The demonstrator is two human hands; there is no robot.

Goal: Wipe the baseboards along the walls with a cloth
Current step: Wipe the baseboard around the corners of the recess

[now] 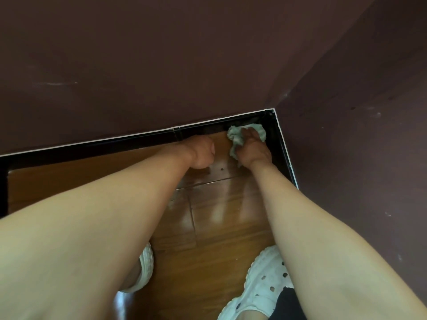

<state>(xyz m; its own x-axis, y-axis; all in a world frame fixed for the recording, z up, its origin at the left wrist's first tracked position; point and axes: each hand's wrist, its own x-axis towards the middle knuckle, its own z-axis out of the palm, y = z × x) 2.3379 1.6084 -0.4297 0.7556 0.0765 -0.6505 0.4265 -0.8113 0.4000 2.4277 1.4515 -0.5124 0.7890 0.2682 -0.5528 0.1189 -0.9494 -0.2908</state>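
Baseboard, glossy black with a thin white line along its top, runs along the foot of the back wall and meets a second black run under the right wall at an inside corner. Both walls are a dark brownish maroon, with a few pale scuffs showing. Below them lies a shiny wooden floor, which catches soft reflections of light. Two bare forearms reach down from above toward the corner. Nearer the person, a white perforated right shoe stands on the boards, and a matching left shoe shows only in part behind the left forearm. The left hand is balled into a fist with nothing in it and seems to rest on the floor just in front of the back baseboard, a little to the left of the other hand. The right hand lies on top of a crumpled pale grey-green cloth, its fingers curled down into the fabric and holding it bunched. The cloth sits against the bottom of the back baseboard, just left of the corner and near the right-hand run, with folds sticking out on both sides of the hand.
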